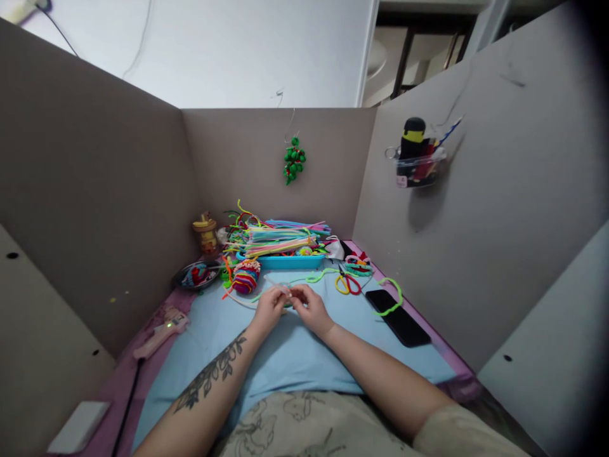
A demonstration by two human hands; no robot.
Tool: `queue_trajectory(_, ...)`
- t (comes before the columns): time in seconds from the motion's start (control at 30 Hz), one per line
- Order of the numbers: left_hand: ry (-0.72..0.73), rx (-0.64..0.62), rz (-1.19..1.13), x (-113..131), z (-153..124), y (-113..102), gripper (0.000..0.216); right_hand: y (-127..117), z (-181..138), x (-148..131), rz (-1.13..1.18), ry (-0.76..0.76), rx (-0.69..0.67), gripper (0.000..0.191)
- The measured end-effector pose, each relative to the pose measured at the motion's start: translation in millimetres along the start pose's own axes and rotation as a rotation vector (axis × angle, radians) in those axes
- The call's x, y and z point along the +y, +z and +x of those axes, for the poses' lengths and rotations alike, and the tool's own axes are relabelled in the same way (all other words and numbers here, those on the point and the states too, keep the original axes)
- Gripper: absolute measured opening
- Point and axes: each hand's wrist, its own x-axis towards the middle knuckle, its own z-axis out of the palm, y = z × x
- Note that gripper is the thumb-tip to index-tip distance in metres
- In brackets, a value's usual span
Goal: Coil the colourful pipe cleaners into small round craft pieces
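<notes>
My left hand (270,307) and my right hand (310,308) meet over the blue cloth (304,362), fingertips pinched together on thin, pale pipe cleaners. One whitish pipe cleaner (242,301) curves out to the left of my left hand. Just beyond my fingers a light green pipe cleaner (324,275) trails to the right. The exact join between the fingertips is too small to make out. A rainbow-striped bundle of coiled pipe cleaner (246,277) lies beyond my left hand. Scissors (347,283) with red and yellow handles rest beyond my right hand.
A blue tray (290,261) heaped with pipe cleaners stands at the back. On the left are a dark bowl (197,275), a pink glue gun (164,333) and a cup (205,235). A black phone (399,319) lies right, under a green pipe cleaner (398,295). Grey partitions (328,178) enclose the table.
</notes>
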Motion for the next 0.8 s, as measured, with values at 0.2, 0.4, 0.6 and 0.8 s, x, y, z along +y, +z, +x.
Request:
queue_trajectory(0.2,-0.085,-0.031,0.003,-1,1,0,0.017,-9,4,-2,-0.171,-0.086,0.069,0.011)
queue_trajectory(0.4,0.012,-0.071,0.082,-1,0,-2,0.014,-10,4,0,-0.221,-0.088,0.079,0.010)
queue_trajectory(0.6,-0.121,-0.056,-0.031,1,0,1,0.015,-12,5,3,-0.336,-0.160,0.036,0.013)
queue_trajectory(0.8,-0.390,-0.057,-0.390,-1,1,11,0.026,-12,7,-1,-0.588,-0.257,0.059,0.015)
